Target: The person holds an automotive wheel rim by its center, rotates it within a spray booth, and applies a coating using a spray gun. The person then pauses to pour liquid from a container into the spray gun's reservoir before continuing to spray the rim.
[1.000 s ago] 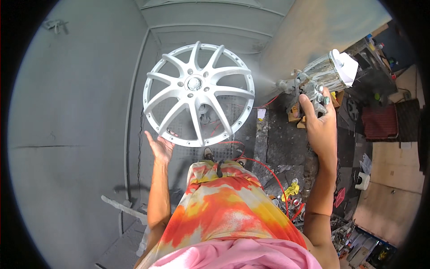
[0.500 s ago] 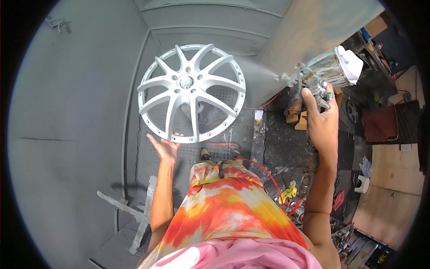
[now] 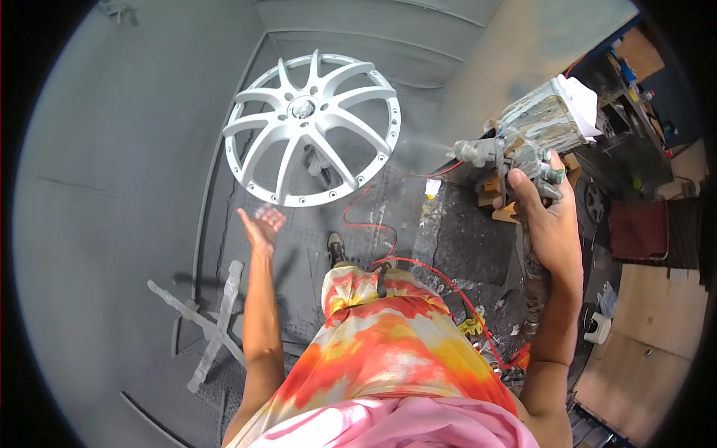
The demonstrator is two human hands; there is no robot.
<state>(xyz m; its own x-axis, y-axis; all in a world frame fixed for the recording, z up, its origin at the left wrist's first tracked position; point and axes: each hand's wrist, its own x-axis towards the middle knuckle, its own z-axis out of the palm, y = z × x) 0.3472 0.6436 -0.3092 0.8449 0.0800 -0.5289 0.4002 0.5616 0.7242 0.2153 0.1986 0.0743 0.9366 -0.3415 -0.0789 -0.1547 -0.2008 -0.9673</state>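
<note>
White multi-spoke wheel, seen from the head and serving as the reference for all positions. Its hub, ring of bolt holes and branching spokes face the person; a grey object of unclear form shows between the spokes. Just beside the wheel's near edge, slightly left of its centre, the left hand is spread wide with the palm turned up, gripping nothing visible; the fingers are blurred, and whether they touch the wheel cannot be told. Well to the right of the wheel, the right hand is closed around a paint-crusted spray gun, whose nozzle points toward the wheel. Faint mist lies between the two. The gun's cup, streaked and tilted, carries a white cover. A red hose runs across the dark floor on the wheel's near side, and a scrap of white paper lies to the wheel's near right. A grey cross-shaped frame stands to the near left of the wheel; beyond the wheel's left edge is a grey wall.
</note>
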